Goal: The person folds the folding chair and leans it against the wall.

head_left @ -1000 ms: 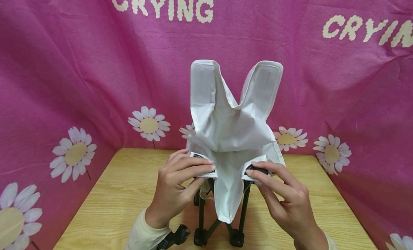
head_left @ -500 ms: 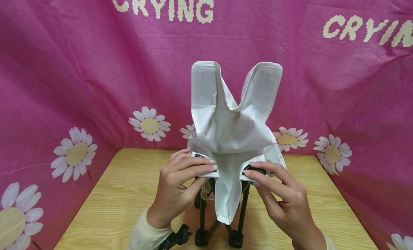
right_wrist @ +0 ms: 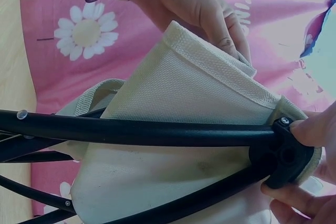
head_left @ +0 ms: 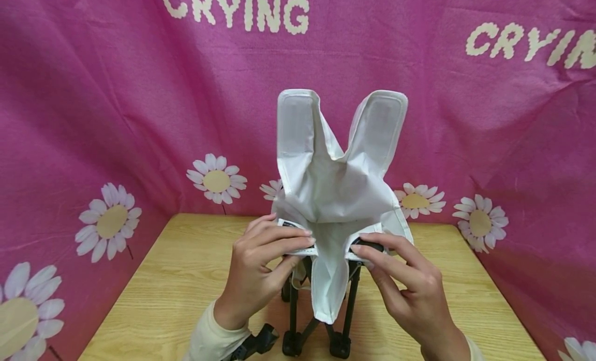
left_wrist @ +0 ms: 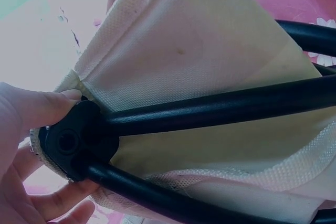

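A white cloth cover (head_left: 337, 190) sits on a black folding frame (head_left: 293, 312) that stands on the table, like a small folding camp chair. Two tall flaps rise at its back, and a narrow tongue hangs down in front. My left hand (head_left: 253, 268) pinches the near left corner, where a black joint (left_wrist: 79, 137) lies against the cloth between thumb and fingers. At the near right corner my right hand (head_left: 414, 281) pinches cloth and a second black joint (right_wrist: 286, 153) the same way. Each joint has two black tubes running from it under the cloth.
A light wooden table (head_left: 186, 278) lies under the frame. Pink cloth walls (head_left: 139, 81) printed with daisies and lettering stand behind and at both sides. A black strapped device (head_left: 256, 343) is on the left wrist.
My left hand has shifted slightly to the right and my right hand slightly to the left, bringing the two near corners a little closer. Both grips stay the same.
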Demonstrator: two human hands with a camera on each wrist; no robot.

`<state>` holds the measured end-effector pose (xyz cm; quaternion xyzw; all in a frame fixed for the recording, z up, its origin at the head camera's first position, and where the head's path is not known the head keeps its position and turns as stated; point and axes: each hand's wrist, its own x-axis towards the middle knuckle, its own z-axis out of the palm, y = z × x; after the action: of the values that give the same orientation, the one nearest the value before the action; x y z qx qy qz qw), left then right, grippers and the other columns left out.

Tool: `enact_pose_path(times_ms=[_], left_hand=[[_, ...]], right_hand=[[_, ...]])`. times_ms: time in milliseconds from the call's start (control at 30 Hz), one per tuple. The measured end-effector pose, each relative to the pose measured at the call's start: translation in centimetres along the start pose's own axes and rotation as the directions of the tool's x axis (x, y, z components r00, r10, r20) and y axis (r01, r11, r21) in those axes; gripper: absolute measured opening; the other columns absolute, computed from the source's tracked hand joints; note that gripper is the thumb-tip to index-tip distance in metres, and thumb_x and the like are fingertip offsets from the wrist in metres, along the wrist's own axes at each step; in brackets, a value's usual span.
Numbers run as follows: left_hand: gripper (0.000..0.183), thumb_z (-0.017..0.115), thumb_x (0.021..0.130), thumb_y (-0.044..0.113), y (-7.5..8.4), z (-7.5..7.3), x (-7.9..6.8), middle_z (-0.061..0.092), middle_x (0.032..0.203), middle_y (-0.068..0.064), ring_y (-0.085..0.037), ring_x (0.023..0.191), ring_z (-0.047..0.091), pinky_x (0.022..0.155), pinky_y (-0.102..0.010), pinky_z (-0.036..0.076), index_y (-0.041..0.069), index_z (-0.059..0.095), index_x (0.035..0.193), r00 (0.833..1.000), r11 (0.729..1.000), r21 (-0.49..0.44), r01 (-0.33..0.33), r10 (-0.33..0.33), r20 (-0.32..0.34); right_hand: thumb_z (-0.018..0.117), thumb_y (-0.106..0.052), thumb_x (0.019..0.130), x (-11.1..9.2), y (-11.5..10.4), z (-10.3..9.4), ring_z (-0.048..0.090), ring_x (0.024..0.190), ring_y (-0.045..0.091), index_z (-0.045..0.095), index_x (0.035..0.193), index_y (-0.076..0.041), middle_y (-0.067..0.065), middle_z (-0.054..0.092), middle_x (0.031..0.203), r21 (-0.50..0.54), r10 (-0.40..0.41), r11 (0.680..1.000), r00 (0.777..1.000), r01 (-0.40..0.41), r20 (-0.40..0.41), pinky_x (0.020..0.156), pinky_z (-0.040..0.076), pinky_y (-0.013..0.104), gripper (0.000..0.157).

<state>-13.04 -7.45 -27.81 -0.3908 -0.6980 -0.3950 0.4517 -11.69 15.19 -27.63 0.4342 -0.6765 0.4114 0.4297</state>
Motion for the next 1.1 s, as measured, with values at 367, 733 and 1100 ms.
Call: enact_pose_path(times_ms=[367,733,1100], left_hand=[[0.021,0.071,0.072,0.004,0.3,0.0,0.1,0.068,0.092,-0.001,-0.017,0.089,0.060,0.091,-0.046,0.037,0.009,0.072,0.093,1.000,1.000,0.005,0.019,-0.019,0.013],[0.022,0.072,0.072,0.005,0.3,0.2,0.1,0.068,0.092,0.000,-0.016,0.090,0.061,0.092,-0.045,0.037,0.010,0.072,0.093,1.000,1.000,0.010,0.024,-0.024,0.014],[0.021,0.071,0.073,0.005,0.3,0.3,0.2,0.068,0.092,0.000,-0.015,0.089,0.061,0.091,-0.046,0.037,0.010,0.072,0.093,1.000,1.000,0.012,0.025,-0.025,0.013]], right_hand=[[0.064,-0.005,0.082,0.0,0.0,-0.1,0.058,0.088,0.021,0.069,0.097,-0.001,0.017,0.061,0.101,-0.008,0.020,1.000,1.000,-0.020,0.015,0.081,0.043,0.019,0.017],[0.063,-0.007,0.083,0.7,-0.8,-0.1,0.057,0.086,0.019,0.069,0.097,-0.002,0.016,0.061,0.100,-0.018,0.030,0.999,0.999,-0.030,0.023,0.080,0.042,0.017,0.016],[0.060,-0.010,0.086,1.4,-1.5,0.0,0.056,0.085,0.019,0.069,0.095,-0.001,0.016,0.061,0.098,-0.031,0.028,0.999,0.999,-0.027,0.021,0.079,0.042,0.016,0.016]])
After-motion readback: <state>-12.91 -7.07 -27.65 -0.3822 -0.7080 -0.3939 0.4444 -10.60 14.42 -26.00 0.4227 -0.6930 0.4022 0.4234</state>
